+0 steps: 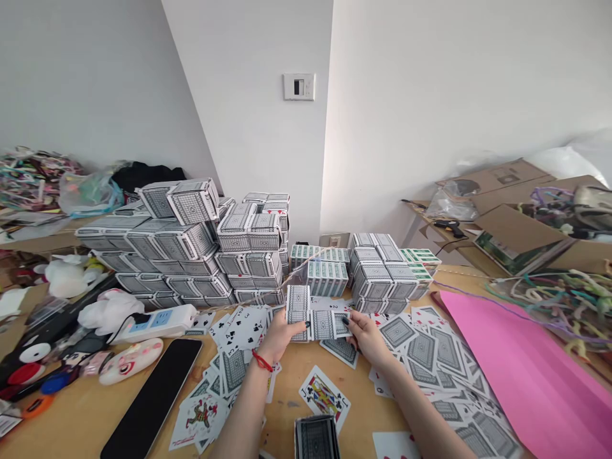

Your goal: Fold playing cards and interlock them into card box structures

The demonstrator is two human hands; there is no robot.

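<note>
My left hand (278, 335), with a red cord at its wrist, is closed on a piece made of folded playing cards (299, 299), thumb across its front. From this piece a strip of folded card (322, 325) runs to the right. My right hand (366, 336) pinches the end card (341, 324) of that strip between thumb and fingers. Below the hands a jack of clubs (322, 394) lies face up. A small stack of cards with dark backs (315, 440) is at the near edge. Loose grey-backed cards (423, 354) spread to the right, and face-up cards (241, 328) lie left.
Blocks of folded cards (184, 242) are piled at the back left, with a smaller pile (382, 274) and green-edged blocks (327, 277) at back right. A black phone (152, 398), a power strip (155, 323) and pink paper (516, 363) lie at the sides.
</note>
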